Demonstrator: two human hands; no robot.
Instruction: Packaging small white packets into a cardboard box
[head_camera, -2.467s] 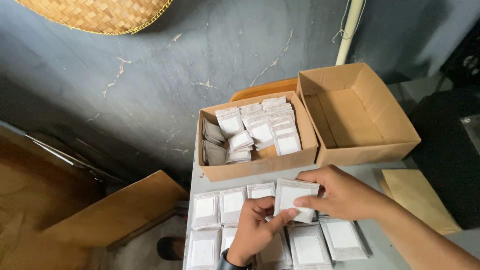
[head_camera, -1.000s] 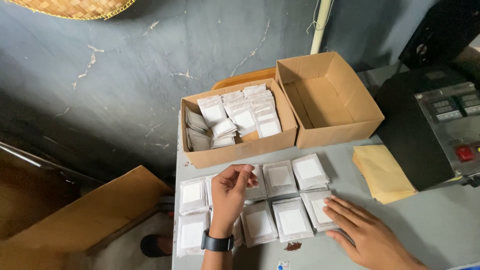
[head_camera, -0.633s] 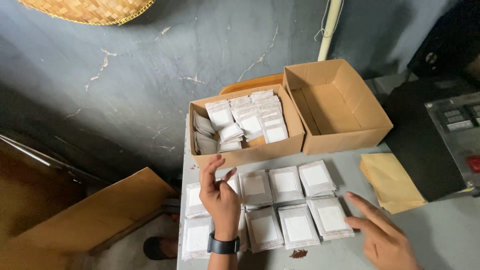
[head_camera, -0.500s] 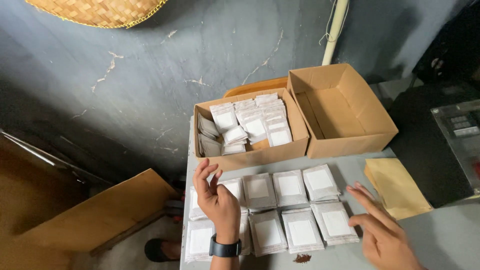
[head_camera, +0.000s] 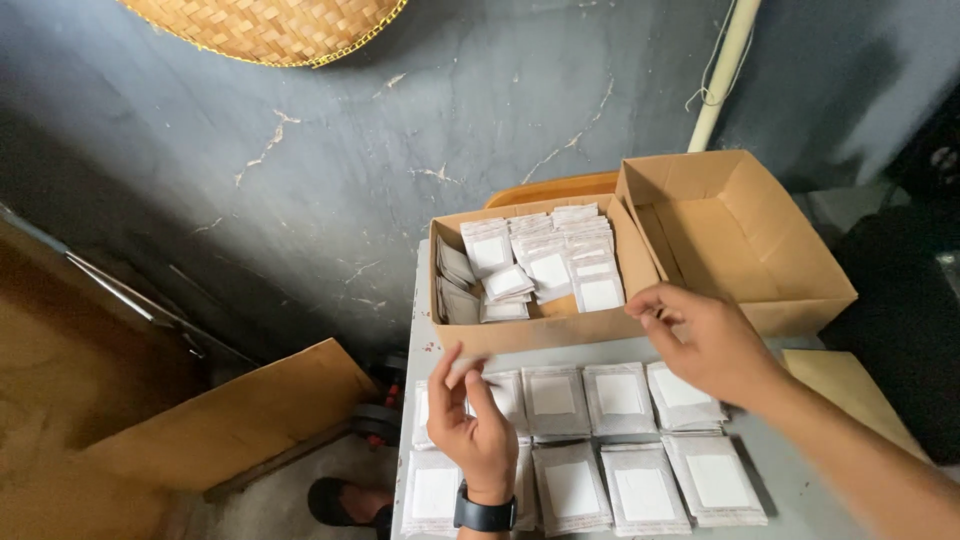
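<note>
A: What do the packets look like?
B: Flat grey sachets (head_camera: 620, 395) with white label squares, laid in 2 rows on the grey bench (head_camera: 790, 490), in front of the cardboard box (head_camera: 530, 335) holding more.
A: And the hands?
B: Left hand (head_camera: 475, 425) pinches 1 sachet's edge. Right hand (head_camera: 705, 340) hovers over the row, fingers curled, gripping nothing I can see.
A: Anything unclear?
B: The bottom row is cut off.

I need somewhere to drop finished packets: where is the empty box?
In the head view the empty box sits at the table's far right, against the right side of the packet-filled box and just beyond the right hand.
</note>
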